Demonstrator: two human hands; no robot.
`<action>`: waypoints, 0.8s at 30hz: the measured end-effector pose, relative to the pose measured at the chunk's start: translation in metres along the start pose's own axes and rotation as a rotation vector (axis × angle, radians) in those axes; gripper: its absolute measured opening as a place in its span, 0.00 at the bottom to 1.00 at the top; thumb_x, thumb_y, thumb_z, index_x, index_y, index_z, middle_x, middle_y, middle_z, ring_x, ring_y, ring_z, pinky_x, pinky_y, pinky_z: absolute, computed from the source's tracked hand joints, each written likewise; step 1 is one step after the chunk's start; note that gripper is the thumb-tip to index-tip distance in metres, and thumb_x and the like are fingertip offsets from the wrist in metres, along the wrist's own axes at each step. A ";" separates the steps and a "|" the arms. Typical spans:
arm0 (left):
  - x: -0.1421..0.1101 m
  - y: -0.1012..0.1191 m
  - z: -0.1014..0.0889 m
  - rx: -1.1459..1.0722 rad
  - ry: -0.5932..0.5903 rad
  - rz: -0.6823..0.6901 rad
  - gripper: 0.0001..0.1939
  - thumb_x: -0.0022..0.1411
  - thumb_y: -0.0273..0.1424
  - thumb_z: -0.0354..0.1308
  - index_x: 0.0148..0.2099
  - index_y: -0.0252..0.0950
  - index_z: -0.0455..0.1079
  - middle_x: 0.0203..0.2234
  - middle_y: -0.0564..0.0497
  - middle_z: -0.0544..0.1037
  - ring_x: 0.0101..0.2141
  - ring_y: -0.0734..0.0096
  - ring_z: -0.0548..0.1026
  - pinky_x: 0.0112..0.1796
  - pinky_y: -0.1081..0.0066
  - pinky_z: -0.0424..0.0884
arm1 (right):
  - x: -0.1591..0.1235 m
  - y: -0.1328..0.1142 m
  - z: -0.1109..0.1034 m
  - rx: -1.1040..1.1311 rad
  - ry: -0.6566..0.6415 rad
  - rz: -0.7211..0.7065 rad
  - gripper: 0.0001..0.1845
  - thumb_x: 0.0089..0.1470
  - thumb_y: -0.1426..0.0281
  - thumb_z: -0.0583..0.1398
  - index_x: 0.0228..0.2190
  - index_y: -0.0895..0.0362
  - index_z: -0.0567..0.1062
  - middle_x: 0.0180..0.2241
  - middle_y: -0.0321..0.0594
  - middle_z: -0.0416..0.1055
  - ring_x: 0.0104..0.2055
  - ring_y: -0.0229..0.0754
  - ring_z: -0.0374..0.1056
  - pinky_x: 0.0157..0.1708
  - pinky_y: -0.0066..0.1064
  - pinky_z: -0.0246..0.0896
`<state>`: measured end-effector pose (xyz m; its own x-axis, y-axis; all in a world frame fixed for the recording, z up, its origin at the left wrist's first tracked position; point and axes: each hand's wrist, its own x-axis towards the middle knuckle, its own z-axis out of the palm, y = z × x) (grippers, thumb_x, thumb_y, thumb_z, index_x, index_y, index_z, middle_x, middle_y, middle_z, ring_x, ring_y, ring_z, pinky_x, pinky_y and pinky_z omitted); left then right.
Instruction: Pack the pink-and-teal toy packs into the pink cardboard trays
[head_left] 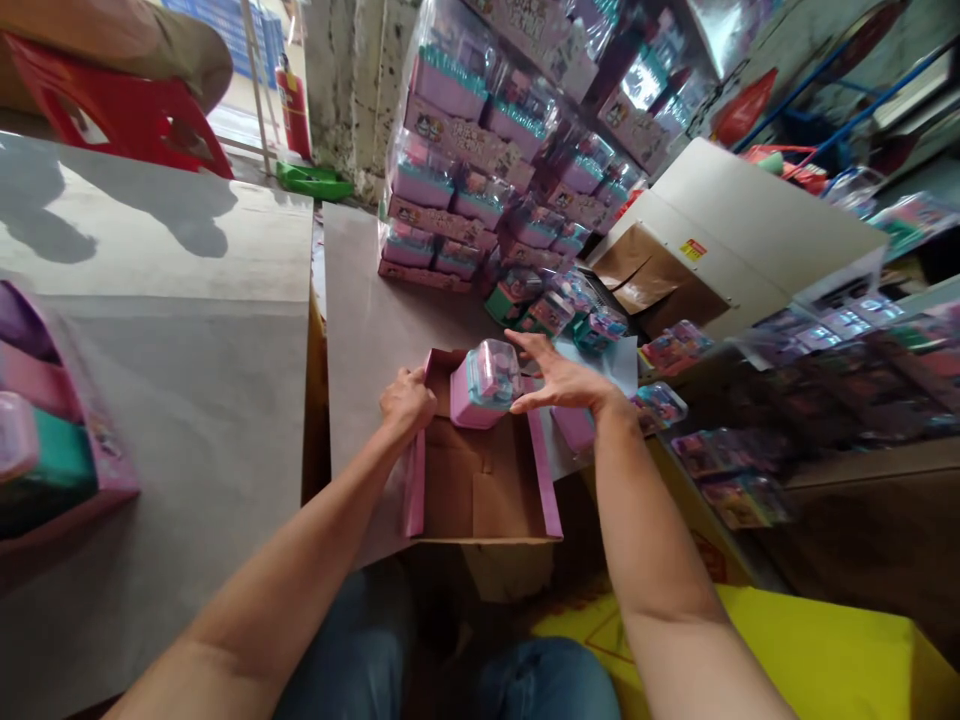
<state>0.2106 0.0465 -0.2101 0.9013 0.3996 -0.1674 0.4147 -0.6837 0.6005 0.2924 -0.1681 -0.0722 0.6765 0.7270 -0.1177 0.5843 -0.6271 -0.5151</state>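
A shallow cardboard tray (480, 490) with pink side walls lies on the grey table in front of me. My left hand (407, 397) is closed on the tray's far left corner. A small pink toy with a clear dome top (486, 382) sits at the tray's far end. My right hand (561, 380) has its fingers spread and touches the toy's right side.
A tall stack of wrapped pink toy packs (480, 150) stands at the back of the table (367, 320). Loose toys (555, 305) lie behind the tray. An open cardboard box (720, 250) is at the right, more packs (52, 440) at the far left, a yellow box (825, 650) near my right arm.
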 end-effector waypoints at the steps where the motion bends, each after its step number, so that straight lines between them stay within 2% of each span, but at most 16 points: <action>1: 0.000 0.000 0.000 -0.001 -0.001 -0.001 0.22 0.62 0.28 0.47 0.55 0.39 0.72 0.48 0.39 0.72 0.45 0.48 0.76 0.42 0.59 0.70 | 0.005 0.005 0.004 -0.013 -0.004 -0.091 0.62 0.31 0.54 0.77 0.65 0.46 0.60 0.65 0.43 0.54 0.63 0.55 0.60 0.62 0.48 0.58; 2: 0.000 0.000 -0.001 -0.002 -0.002 -0.004 0.22 0.62 0.28 0.47 0.55 0.38 0.72 0.48 0.39 0.72 0.45 0.48 0.76 0.42 0.59 0.70 | 0.010 0.007 0.011 -0.040 0.008 -0.141 0.62 0.29 0.56 0.77 0.65 0.46 0.61 0.65 0.43 0.54 0.65 0.55 0.57 0.65 0.47 0.55; 4: -0.001 0.001 -0.002 -0.004 -0.002 -0.005 0.22 0.62 0.28 0.47 0.55 0.38 0.72 0.47 0.39 0.72 0.44 0.48 0.76 0.42 0.60 0.70 | 0.017 0.004 0.030 -0.133 0.118 -0.084 0.62 0.29 0.55 0.77 0.64 0.48 0.62 0.62 0.47 0.57 0.64 0.58 0.58 0.66 0.48 0.52; 8: -0.002 0.002 -0.002 -0.003 0.007 -0.006 0.21 0.61 0.28 0.48 0.55 0.39 0.72 0.47 0.39 0.72 0.43 0.49 0.76 0.41 0.60 0.70 | 0.018 -0.015 0.058 -0.232 0.446 0.360 0.62 0.33 0.39 0.71 0.63 0.56 0.63 0.56 0.59 0.59 0.58 0.72 0.62 0.59 0.62 0.55; 10: -0.001 0.002 -0.001 0.001 0.008 -0.010 0.21 0.62 0.28 0.48 0.55 0.39 0.72 0.47 0.39 0.72 0.43 0.49 0.76 0.41 0.60 0.70 | 0.013 -0.015 0.060 -0.166 0.472 0.439 0.61 0.37 0.35 0.66 0.63 0.57 0.62 0.55 0.61 0.59 0.59 0.74 0.60 0.58 0.64 0.55; 12: 0.000 0.001 0.000 0.003 0.010 -0.010 0.21 0.62 0.28 0.48 0.55 0.38 0.72 0.48 0.39 0.72 0.44 0.49 0.76 0.41 0.61 0.70 | 0.007 -0.003 0.060 -0.080 0.438 0.392 0.60 0.40 0.35 0.65 0.64 0.56 0.60 0.56 0.59 0.60 0.61 0.69 0.59 0.60 0.61 0.55; 14: 0.000 0.001 0.001 0.001 0.013 -0.006 0.20 0.62 0.28 0.48 0.54 0.38 0.72 0.48 0.40 0.72 0.44 0.49 0.76 0.40 0.61 0.70 | 0.004 0.017 0.066 -0.015 0.448 0.256 0.60 0.40 0.39 0.68 0.65 0.56 0.58 0.58 0.57 0.59 0.62 0.63 0.58 0.62 0.56 0.54; 16: 0.001 0.000 0.002 0.001 0.015 -0.004 0.20 0.62 0.28 0.48 0.53 0.39 0.72 0.47 0.40 0.72 0.43 0.50 0.76 0.39 0.62 0.69 | 0.005 0.036 0.082 0.050 0.509 0.095 0.62 0.36 0.43 0.72 0.65 0.56 0.57 0.60 0.55 0.57 0.64 0.58 0.56 0.65 0.52 0.52; 18: 0.002 -0.001 0.001 0.004 0.010 0.001 0.20 0.62 0.28 0.48 0.53 0.40 0.72 0.47 0.41 0.72 0.42 0.51 0.76 0.39 0.63 0.69 | 0.011 0.049 0.103 0.177 0.525 -0.025 0.60 0.35 0.47 0.74 0.63 0.55 0.58 0.60 0.52 0.60 0.63 0.53 0.58 0.65 0.47 0.54; 21: 0.001 -0.002 -0.002 0.017 -0.017 0.025 0.19 0.63 0.30 0.47 0.53 0.41 0.72 0.45 0.42 0.72 0.42 0.54 0.76 0.39 0.64 0.69 | 0.028 0.054 0.132 0.426 0.499 -0.073 0.54 0.36 0.50 0.74 0.60 0.55 0.61 0.55 0.48 0.68 0.57 0.49 0.66 0.60 0.43 0.62; 24: 0.000 -0.002 -0.006 0.043 -0.038 0.063 0.18 0.63 0.32 0.49 0.53 0.40 0.71 0.46 0.43 0.72 0.42 0.54 0.76 0.40 0.64 0.69 | 0.041 0.052 0.147 0.489 0.590 -0.085 0.55 0.35 0.50 0.74 0.59 0.58 0.60 0.55 0.51 0.69 0.57 0.51 0.66 0.60 0.43 0.60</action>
<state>0.2092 0.0519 -0.2064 0.9296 0.3321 -0.1600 0.3610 -0.7327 0.5769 0.2846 -0.1291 -0.2285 0.8454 0.4117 0.3403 0.4731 -0.2813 -0.8349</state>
